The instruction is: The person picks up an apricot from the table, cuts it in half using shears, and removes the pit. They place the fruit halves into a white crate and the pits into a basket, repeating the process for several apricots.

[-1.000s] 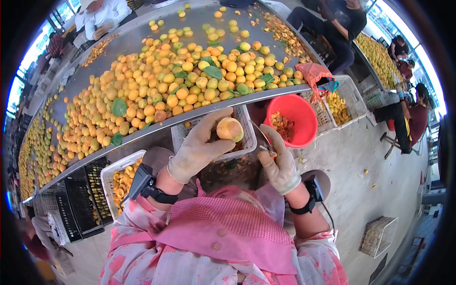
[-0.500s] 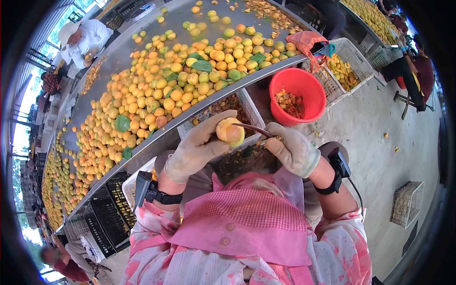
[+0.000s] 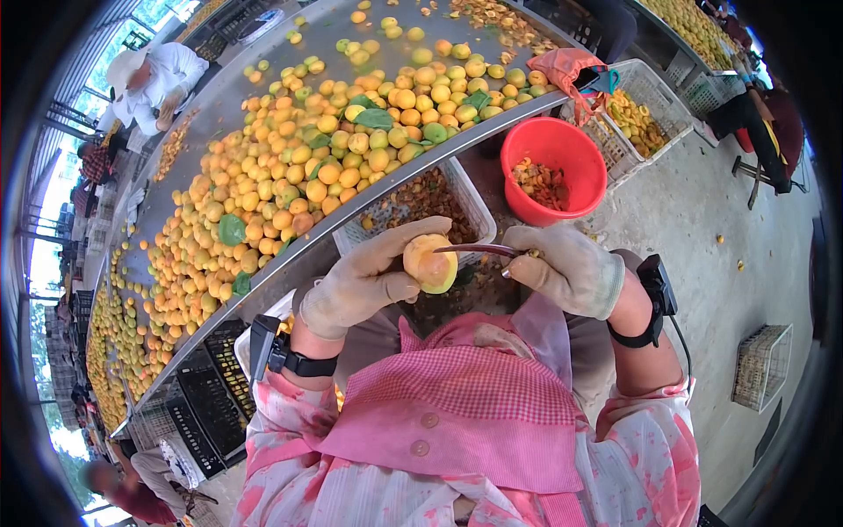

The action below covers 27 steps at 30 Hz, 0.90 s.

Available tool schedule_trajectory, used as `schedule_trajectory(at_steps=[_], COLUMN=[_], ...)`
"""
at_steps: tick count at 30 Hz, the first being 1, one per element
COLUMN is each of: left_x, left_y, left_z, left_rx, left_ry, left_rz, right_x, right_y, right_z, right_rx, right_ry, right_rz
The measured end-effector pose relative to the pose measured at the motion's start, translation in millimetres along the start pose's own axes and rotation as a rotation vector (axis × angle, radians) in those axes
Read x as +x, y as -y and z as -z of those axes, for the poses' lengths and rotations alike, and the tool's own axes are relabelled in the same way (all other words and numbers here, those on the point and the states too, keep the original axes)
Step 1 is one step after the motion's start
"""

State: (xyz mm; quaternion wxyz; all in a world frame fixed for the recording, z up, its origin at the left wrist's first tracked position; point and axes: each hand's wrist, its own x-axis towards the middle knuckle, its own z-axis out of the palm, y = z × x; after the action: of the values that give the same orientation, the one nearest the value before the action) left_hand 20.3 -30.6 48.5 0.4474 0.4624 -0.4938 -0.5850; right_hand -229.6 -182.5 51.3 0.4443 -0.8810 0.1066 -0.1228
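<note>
While the left hand [image 3: 364, 281] grips an apricot [image 3: 429, 263], the right hand [image 3: 566, 268] (gloved) holds a knife [image 3: 479, 249] in it

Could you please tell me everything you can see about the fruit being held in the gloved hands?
The fruit is a small round apricot-like one, yellow-orange with a greener patch low on its side. The gloved left hand holds it between thumb and fingers, above a white crate of dark pits. A thin, dark, curved knife blade, held in the gloved right hand, lies across its top and looks to be cutting in. Whether it is already split cannot be told.
</note>
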Motion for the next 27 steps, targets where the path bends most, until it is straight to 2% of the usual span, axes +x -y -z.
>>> schedule_trajectory(at_steps=[4,7,9,13,16,19,27], left_x=[0.6,2.3,4.7,4.7,7.1,9.1,17.4], left_y=[-0.8,-3.8,2.7,1.0,0.3,-7.1,2.3], left_z=[0.5,-0.9,-0.5,-2.8,-2.7,-3.9,-4.0], left_rx=[0.063,0.145,0.210,0.134,0.201,0.198,0.209], left_ry=[-0.002,0.011,0.041,0.046,0.069,0.082,0.132], left_rz=[-0.033,0.033,-0.126,-0.022,-0.083,-0.026,-0.084], right_x=[-2.9,-5.7,-6.4,-9.6,-9.7,-12.9,-19.3], right_y=[1.9,2.5,0.3,-2.4,1.5,-1.6,-3.6], right_z=[0.8,1.7,-1.2,-1.1,6.5,7.4,6.6], right_rx=[-0.027,-0.030,-0.056,-0.101,-0.059,-0.098,-0.064], right_ry=[0.013,0.004,-0.019,-0.050,0.024,-0.010,-0.041], right_rz=[-0.009,0.009,0.026,0.060,0.036,0.063,0.039])
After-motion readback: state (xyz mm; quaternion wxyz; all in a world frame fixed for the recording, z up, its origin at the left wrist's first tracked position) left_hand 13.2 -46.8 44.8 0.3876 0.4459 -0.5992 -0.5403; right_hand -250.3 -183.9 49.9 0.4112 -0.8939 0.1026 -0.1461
